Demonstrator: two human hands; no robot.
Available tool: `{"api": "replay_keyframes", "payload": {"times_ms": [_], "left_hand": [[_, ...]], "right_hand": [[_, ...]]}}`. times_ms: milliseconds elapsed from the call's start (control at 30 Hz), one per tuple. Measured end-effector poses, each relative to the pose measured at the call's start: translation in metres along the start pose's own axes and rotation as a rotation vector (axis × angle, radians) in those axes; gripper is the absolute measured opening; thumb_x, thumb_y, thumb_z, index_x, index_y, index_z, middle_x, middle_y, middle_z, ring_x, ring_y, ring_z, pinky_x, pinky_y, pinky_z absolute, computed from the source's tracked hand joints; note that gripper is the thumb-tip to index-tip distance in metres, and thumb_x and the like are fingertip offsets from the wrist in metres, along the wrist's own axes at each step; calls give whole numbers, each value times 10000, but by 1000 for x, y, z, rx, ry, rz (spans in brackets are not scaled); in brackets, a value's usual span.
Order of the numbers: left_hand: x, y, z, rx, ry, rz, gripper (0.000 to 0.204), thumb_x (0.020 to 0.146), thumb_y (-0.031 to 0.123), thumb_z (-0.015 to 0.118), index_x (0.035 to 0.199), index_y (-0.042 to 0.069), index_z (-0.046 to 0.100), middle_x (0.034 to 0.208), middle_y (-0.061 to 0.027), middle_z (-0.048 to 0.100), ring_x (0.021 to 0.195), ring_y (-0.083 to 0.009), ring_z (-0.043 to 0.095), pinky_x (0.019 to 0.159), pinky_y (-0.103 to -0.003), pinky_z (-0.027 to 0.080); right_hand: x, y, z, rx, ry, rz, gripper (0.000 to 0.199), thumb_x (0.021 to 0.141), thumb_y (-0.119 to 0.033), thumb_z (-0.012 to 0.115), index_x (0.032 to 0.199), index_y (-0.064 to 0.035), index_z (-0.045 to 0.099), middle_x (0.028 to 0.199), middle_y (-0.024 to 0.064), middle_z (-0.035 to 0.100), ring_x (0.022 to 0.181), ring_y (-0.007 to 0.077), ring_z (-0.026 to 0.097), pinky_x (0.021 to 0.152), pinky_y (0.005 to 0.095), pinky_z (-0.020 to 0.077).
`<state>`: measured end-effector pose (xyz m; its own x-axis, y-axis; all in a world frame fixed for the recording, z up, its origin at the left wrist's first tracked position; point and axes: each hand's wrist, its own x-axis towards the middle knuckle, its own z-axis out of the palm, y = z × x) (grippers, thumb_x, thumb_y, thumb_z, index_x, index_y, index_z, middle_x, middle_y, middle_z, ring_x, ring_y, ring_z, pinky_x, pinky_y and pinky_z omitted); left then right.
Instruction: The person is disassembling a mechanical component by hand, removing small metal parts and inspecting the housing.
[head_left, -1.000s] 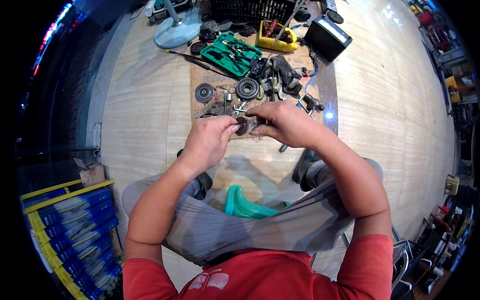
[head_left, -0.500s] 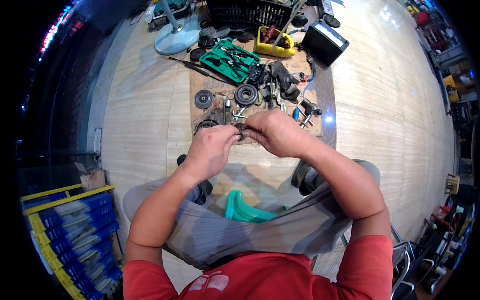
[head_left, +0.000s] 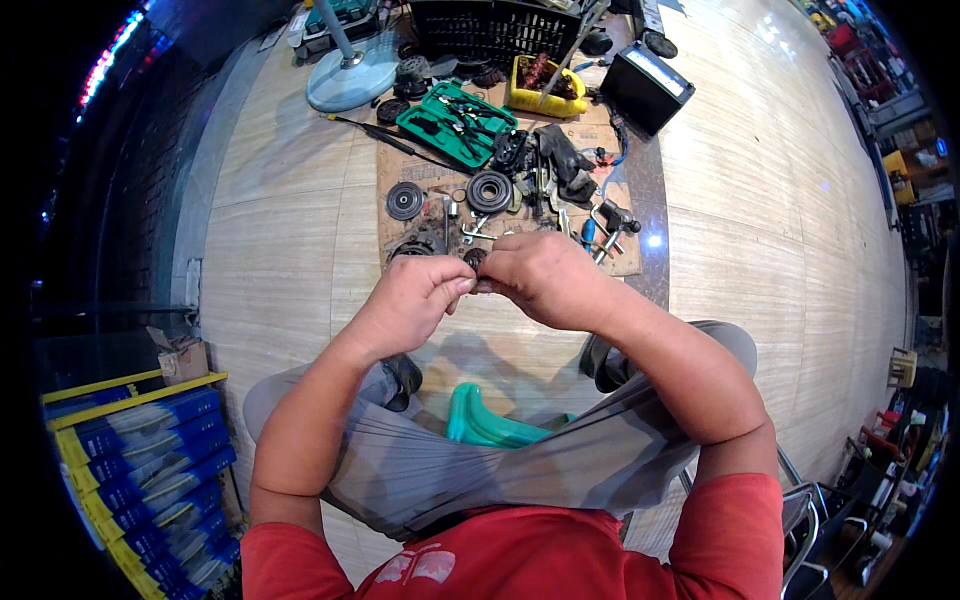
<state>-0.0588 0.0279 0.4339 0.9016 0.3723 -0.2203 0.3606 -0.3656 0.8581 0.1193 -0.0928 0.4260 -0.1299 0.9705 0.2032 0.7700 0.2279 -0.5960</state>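
Observation:
Above the near edge of the cardboard, my left hand [head_left: 418, 298] and my right hand [head_left: 548, 282] meet, thumbs and fingers pinched. Between their fingertips shows a small dark rounded part [head_left: 475, 258], mostly covered by the fingers; its exact kind cannot be made out. Just beyond my hands lie a bent metal wrench [head_left: 478, 234] and a dark ring-shaped part [head_left: 412, 247]. Farther up are a grooved black pulley [head_left: 489, 191] and a flat black disc [head_left: 405, 200]. Right of my right hand lies a tool with a blue handle [head_left: 588, 231].
On the cardboard [head_left: 425, 172] stand an open green tool case [head_left: 458, 122], a yellow container [head_left: 525, 97] of greasy parts and dark gloves [head_left: 568, 165]. Behind are a black battery [head_left: 645, 90], a black crate [head_left: 490, 30] and a round stand base [head_left: 350, 80]. A green stool [head_left: 480, 425] sits between my legs.
Both hands have drawn slightly nearer to me, still together around the small dark part. My left fingers are now more tightly pinched and turned. The view has shifted a little.

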Motion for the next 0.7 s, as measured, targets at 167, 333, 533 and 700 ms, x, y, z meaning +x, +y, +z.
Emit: {"api": "replay_keyframes", "payload": {"times_ms": [167, 333, 533, 700], "left_hand": [[-1, 1, 1, -56, 20, -27, 107, 906, 87, 579, 930, 4, 642, 683, -111, 610, 617, -233, 603, 603, -353, 481], [-3, -8, -3, 272, 259, 235, 101, 874, 47, 602, 954, 2, 644, 781, -160, 637, 708, -319, 625, 660, -369, 490], [-2, -7, -7, 244, 236, 170, 103, 850, 29, 622, 948, 5, 644, 822, -178, 646, 755, -358, 633, 673, -394, 495], [0, -13, -4, 329, 252, 375, 121, 846, 42, 625, 965, 29, 642, 846, -175, 650, 789, -365, 633, 683, -416, 503]], "right_hand": [[1, 2, -4, 10, 39, 4, 133, 831, -178, 685, 868, -57, 644, 796, 125, 617, 777, 345, 616, 658, 438, 488], [6, 2, -14, -6, 77, 72, 160, 845, -191, 651, 819, -37, 616, 799, 147, 622, 790, 367, 617, 676, 470, 491], [9, -3, -11, -1, 105, 115, 143, 840, -163, 652, 822, -25, 621, 788, 158, 621, 792, 374, 614, 681, 471, 493], [5, 7, -11, 95, 95, 147, 160, 854, -159, 677, 843, -4, 640, 759, 176, 614, 733, 380, 598, 639, 438, 465]]}}
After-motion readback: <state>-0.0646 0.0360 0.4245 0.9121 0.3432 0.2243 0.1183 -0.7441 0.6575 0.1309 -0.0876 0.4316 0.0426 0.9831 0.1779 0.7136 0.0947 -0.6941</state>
